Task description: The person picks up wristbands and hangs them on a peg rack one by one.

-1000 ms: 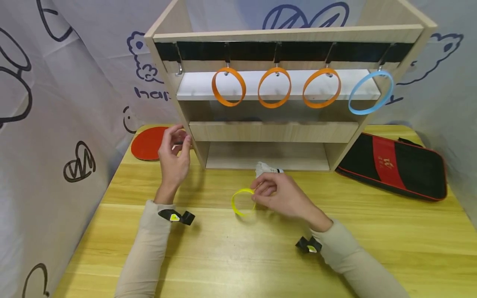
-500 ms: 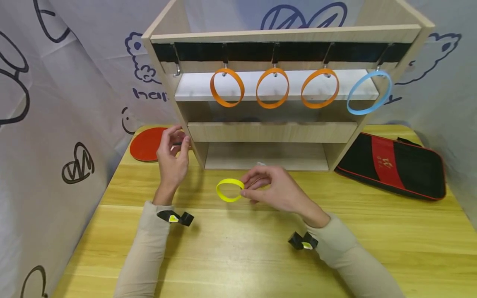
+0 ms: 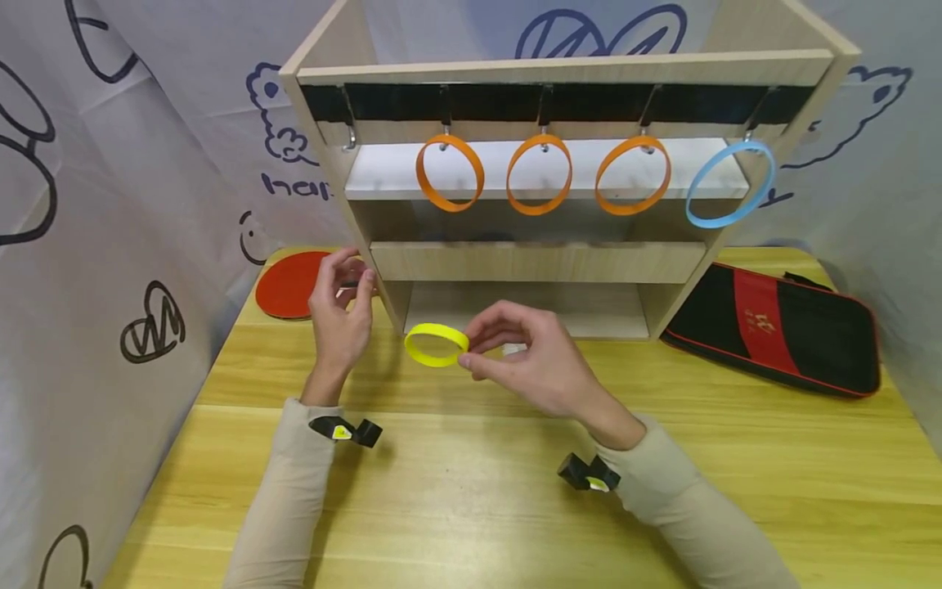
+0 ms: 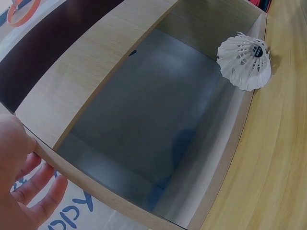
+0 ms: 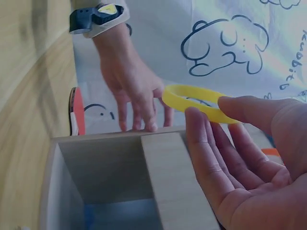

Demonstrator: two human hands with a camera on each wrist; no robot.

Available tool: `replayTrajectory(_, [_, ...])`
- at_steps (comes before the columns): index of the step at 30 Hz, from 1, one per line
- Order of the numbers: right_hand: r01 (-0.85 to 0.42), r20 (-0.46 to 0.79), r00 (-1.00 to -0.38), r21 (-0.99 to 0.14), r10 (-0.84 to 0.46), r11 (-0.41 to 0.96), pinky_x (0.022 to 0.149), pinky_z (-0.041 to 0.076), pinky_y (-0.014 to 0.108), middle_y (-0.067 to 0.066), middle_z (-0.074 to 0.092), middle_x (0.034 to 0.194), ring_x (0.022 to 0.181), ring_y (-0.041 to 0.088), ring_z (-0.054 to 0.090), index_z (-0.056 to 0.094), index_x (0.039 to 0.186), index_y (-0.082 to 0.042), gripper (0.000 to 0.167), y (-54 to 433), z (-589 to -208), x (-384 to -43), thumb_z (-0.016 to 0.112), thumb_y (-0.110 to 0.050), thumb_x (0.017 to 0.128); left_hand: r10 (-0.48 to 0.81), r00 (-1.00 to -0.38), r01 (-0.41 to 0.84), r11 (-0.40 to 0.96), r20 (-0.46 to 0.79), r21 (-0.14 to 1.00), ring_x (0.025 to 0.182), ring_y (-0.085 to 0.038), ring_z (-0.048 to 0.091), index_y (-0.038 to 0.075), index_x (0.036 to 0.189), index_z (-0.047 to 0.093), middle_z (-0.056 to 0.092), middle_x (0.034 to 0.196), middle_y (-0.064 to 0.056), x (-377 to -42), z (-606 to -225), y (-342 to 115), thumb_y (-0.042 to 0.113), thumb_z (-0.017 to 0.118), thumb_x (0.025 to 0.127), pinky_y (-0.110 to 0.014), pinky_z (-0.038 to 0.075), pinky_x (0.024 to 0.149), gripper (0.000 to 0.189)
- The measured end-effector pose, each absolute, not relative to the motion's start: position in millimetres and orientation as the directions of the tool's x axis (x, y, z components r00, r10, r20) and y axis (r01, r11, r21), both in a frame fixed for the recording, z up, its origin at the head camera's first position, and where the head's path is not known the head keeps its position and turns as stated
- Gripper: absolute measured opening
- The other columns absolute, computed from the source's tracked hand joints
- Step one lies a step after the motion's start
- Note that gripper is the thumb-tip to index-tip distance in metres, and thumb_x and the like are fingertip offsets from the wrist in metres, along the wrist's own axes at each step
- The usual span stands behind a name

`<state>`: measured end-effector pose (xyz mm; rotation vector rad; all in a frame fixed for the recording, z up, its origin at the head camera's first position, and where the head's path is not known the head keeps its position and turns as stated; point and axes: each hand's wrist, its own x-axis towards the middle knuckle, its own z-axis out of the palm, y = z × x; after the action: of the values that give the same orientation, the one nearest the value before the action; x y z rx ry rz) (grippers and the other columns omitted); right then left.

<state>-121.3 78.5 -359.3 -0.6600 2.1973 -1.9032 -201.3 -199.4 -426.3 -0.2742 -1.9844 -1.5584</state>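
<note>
My right hand [image 3: 545, 360] pinches a yellow wristband [image 3: 432, 361] between thumb and fingertips, raised above the table in front of the wooden shelf unit [image 3: 537, 262]. The right wrist view shows the wristband lying nearly flat, its far side free. At the shelf's left side panel, my left hand [image 3: 342, 315] rests with loosely bent fingers; in the left wrist view its thumb is at the panel's front edge and the fingers lie along the outside. A white shuttlecock [image 4: 243, 62] sits at the shelf's bottom front, mostly hidden behind my right hand in the head view.
Several hooks line the shelf's black strip. Three orange wristbands [image 3: 423, 182] and a light blue wristband [image 3: 724, 222] hang there; the leftmost hook [image 3: 350, 141] is bare. A red table tennis paddle [image 3: 289, 288] lies left, a black-and-red case [image 3: 824, 343] right.
My right hand has lifted the yellow wristband from near the table and carried it left and toward the shelf, tilting it flatter. My left hand has stayed at the side panel.
</note>
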Motion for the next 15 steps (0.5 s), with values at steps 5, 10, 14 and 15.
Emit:
replayTrajectory(5, [-0.28,0.253,-0.881,-0.96,-0.399,0.01,0.08,0.07,0.039,0.015,0.077,0.11,0.097,0.022,0.079,0.073,0.112,-0.002,0.023,71.0,-347.4,-120.9,0.084,0.001,0.092,-0.193,-0.803,0.498,0.303,0.564,0.813,0.101,-0.006,0.065,-0.01,0.14,0.059,0.066,0.119,-0.029,-200.3,-425.1,-199.9,-0.004,0.066,0.105,-0.014,0.061,0.088,0.035])
replayTrajectory(10, [-0.32,0.327,-0.863,-0.944,-0.384,-0.085,0.08,0.071,0.042,0.021,0.074,0.112,0.096,0.025,0.079,0.071,0.112,0.004,0.022,61.9,-336.2,-122.2,0.082,0.007,0.092,-0.189,-0.804,0.495,0.311,0.564,0.811,0.101,-0.005,0.065,-0.009,0.14,0.059,0.066,0.12,-0.028,-200.4,-424.6,-199.3,-0.003,0.066,0.105,-0.013,0.061,0.089,0.035])
replayTrajectory(14, [-0.347,0.37,-0.854,-0.929,-0.365,-0.129,0.08,0.071,0.043,0.024,0.073,0.112,0.096,0.024,0.078,0.07,0.112,0.008,0.023,56.6,-328.7,-124.8,0.08,0.011,0.091,-0.186,-0.802,0.497,0.319,0.568,0.807,0.101,-0.003,0.064,-0.009,0.14,0.059,0.067,0.121,-0.029,-200.3,-424.4,-198.8,-0.003,0.066,0.105,-0.011,0.059,0.09,0.035])
replayTrajectory(15, [-0.356,0.379,-0.853,-0.925,-0.359,-0.133,0.08,0.071,0.043,0.024,0.073,0.112,0.096,0.024,0.078,0.069,0.113,0.009,0.024,55.6,-326.9,-125.8,0.079,0.011,0.091,-0.185,-0.802,0.497,0.322,0.568,0.806,0.102,-0.002,0.064,-0.009,0.14,0.059,0.067,0.121,-0.029,-200.2,-424.4,-198.8,-0.004,0.066,0.105,-0.011,0.059,0.091,0.036])
